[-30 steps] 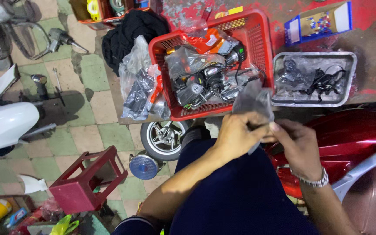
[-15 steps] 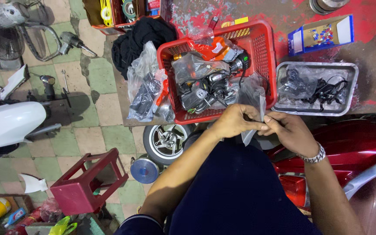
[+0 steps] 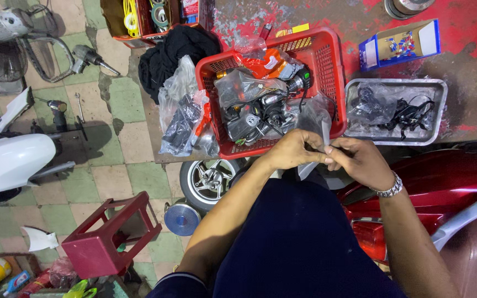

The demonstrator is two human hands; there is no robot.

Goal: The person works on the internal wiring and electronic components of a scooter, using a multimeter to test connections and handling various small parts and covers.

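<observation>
Clear plastic bag (image 3: 311, 124), small and crinkled, pinched between both hands just in front of a red plastic basket (image 3: 327, 55), above the lap. Left hand (image 3: 293, 150) closed on the bag's lower edge, thumb and fingertips pressed together. Right hand (image 3: 360, 161) closed likewise, fingertips meeting the left's at the same spot; metal watch bracelet (image 3: 388, 189) on that wrist. Contents of the bag too blurred to make out.

Basket crowded with bagged parts, black cables and an orange packet. Just to its right, a shallow metal tray (image 3: 354, 88) holding more black wiring in plastic. Beyond that, a blue cardboard box (image 3: 369, 52) of small coloured pieces. More bagged parts (image 3: 180, 118) spilling off the bench's left side, beside a heap of black cloth (image 3: 167, 52).

Below the bench, a small wheel (image 3: 208, 179), a red stool (image 3: 103, 243) on chequered tiles, red scooter bodywork (image 3: 443, 176) at right.

Likely risks: thin film tearing unevenly under opposed pinches, small contents dropping onto the lap or rolling under the bench among the clutter; bag slipping if either pinch loosens.
</observation>
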